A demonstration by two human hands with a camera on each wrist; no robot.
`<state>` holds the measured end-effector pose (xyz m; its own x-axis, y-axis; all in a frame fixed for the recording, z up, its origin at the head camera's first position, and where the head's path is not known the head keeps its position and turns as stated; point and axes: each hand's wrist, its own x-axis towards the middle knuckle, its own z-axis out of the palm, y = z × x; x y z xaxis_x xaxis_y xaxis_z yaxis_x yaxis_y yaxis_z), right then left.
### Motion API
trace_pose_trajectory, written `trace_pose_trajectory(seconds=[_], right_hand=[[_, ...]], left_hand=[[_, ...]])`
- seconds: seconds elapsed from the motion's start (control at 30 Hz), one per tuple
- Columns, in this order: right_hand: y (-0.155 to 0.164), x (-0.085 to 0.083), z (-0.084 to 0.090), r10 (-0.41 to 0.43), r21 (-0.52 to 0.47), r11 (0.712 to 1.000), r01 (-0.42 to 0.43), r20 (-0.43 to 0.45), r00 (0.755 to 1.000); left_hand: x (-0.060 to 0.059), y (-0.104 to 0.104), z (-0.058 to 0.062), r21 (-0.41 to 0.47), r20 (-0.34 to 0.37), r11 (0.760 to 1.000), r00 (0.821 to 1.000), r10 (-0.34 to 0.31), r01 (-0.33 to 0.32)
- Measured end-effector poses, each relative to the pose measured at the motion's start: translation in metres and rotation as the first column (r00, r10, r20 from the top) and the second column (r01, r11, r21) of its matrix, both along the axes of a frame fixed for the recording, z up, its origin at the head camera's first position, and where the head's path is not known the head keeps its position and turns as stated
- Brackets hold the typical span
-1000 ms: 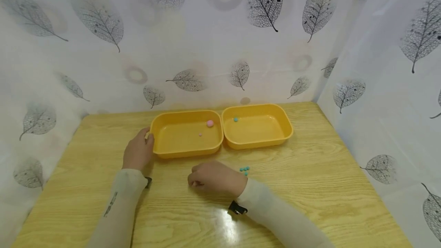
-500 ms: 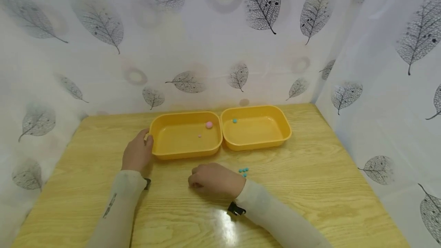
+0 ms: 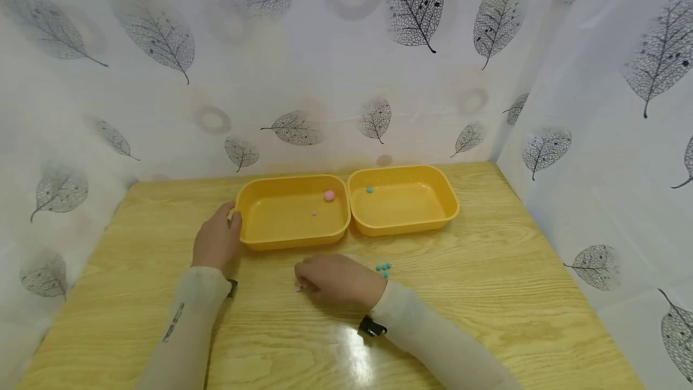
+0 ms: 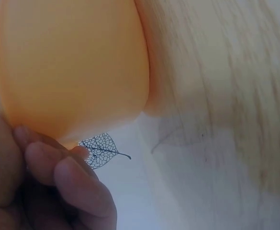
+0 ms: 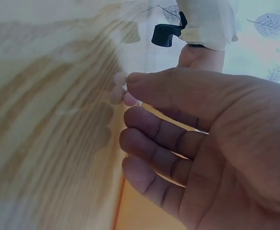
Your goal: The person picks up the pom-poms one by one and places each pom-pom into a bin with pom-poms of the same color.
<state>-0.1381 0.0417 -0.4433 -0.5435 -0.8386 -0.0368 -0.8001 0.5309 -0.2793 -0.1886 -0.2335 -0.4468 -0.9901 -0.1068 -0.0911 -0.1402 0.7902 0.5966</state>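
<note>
My left hand grips the left end of the left yellow tray; in the left wrist view its fingers are bent at the rim of this tray. My right hand is low over the table in front of the trays, fingers bent. At its fingertips lies a small pale pink bead. In the right wrist view a pink bead shows just below the thumb tip, with paler beads beside it. The index finger is mostly hidden behind the thumb, so I cannot tell whether a bead is pinched.
Inside the left tray lie a larger pink ball and a tiny pink bead. The right yellow tray adjoins it and holds one turquoise bead. Several turquoise beads lie on the wooden table. Leaf-printed curtain surrounds the table.
The fingers of my right hand have shifted slightly, and a pale pink bead now shows at their tips. My left hand and both trays stay in place.
</note>
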Motion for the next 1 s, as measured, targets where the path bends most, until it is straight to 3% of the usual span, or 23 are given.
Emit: trace_pose_trajectory(seconds=[0.2, 0.37, 0.83, 1.0], right_hand=[[-0.0003, -0.0003, -0.005, 0.035, 0.025, 0.999, -0.034, -0.061, 0.998], [0.0, -0.0005, -0.0064, 0.026, 0.017, 1.0, -0.025, -0.057, 0.998], [0.0015, -0.0036, -0.0054, -0.045, -0.026, 0.999, 0.048, 0.087, 0.995], [0.0002, -0.0034, -0.0067, -0.056, -0.018, 0.998, 0.058, 0.094, 0.994]], left_hand=[[-0.0003, 0.0005, -0.0003, 0.001, 0.016, 1.0, 1.0, -0.002, 0.002], [0.001, -0.0001, -0.0015, 0.008, 0.017, 1.0, 1.0, -0.007, 0.007], [0.0001, 0.0006, -0.0027, 0.012, -0.003, 1.0, 1.0, -0.005, 0.005], [0.0007, 0.001, -0.0002, 0.01, 0.007, 1.0, 1.0, -0.001, 0.001]])
